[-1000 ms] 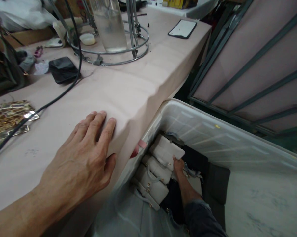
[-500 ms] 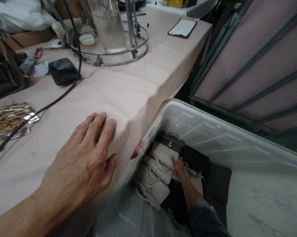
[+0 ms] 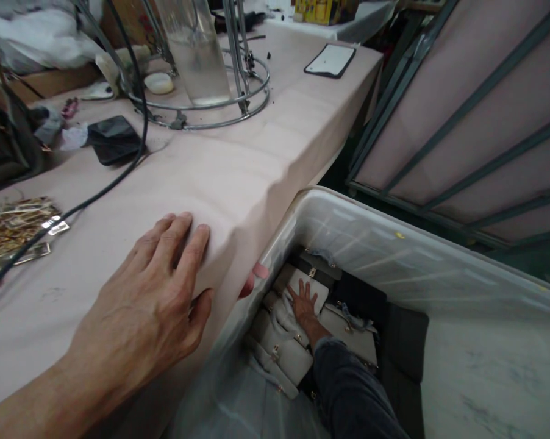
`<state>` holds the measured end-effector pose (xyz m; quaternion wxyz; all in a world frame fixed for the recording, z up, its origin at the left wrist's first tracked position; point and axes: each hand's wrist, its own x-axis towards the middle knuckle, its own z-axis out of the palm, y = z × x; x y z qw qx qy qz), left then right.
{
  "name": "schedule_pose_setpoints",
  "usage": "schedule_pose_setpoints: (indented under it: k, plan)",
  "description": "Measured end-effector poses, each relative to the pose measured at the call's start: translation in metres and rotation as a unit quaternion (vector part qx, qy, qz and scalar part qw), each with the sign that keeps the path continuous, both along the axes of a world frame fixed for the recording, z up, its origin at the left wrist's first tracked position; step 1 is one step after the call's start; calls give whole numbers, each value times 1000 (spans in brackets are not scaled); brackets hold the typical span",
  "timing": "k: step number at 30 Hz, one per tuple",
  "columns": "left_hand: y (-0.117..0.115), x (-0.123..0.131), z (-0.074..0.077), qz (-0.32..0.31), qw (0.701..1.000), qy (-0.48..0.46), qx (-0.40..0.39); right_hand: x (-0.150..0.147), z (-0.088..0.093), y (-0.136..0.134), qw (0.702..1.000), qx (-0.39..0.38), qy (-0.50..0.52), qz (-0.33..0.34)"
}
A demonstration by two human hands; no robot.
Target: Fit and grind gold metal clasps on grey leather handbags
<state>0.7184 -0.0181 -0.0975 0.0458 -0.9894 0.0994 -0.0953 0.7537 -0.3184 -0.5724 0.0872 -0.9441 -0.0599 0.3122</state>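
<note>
My left hand [image 3: 149, 289] lies flat on the pink table covering [image 3: 238, 158], fingers stretched out, near the table's edge. Deep inside a large translucent plastic bin [image 3: 371, 225], my right hand [image 3: 305, 302] rests with spread fingers on a white handbag [image 3: 318, 292]. Closer to me in the bin sit other pale handbags [image 3: 289, 356], their handles wrapped. Beside my right forearm is another pale handbag [image 3: 350, 335]. Black and dark grey bags [image 3: 400, 338] line the right of this group, and a grey-green bag [image 3: 318, 259] stands at the far end.
On the table stand a round metal frame [image 3: 197, 126] and a clear container [image 3: 199, 67] of liquid. A black cable [image 3: 105, 186] crosses past gold-coloured pieces [image 3: 21, 228]. A black pouch [image 3: 114, 140] lies farther back. Metal-framed panels [image 3: 462, 122] lean beyond the bin.
My right hand has moved left onto the white handbag and spread its fingers, the sleeve reaching farther in. My left hand stays flat on the table. The view has shifted slightly.
</note>
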Motion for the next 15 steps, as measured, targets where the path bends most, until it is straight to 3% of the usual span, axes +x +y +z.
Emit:
schedule_pose_setpoints:
  k: [5, 10, 12, 15]
  plan:
    - [1, -1, 1, -3, 1000, 2, -14, 24, 28, -3, 1000, 7, -14, 4]
    - [4, 0, -3, -10, 999, -11, -52, 50, 61, -50, 988, -52, -116, -90]
    - [5, -1, -4, -6, 999, -10, -49, 63, 65, -65, 977, -80, -145, -132]
    - [5, -1, -6, 1, 1000, -3, -29, 84, 54, -72, 977, -86, -134, -143]
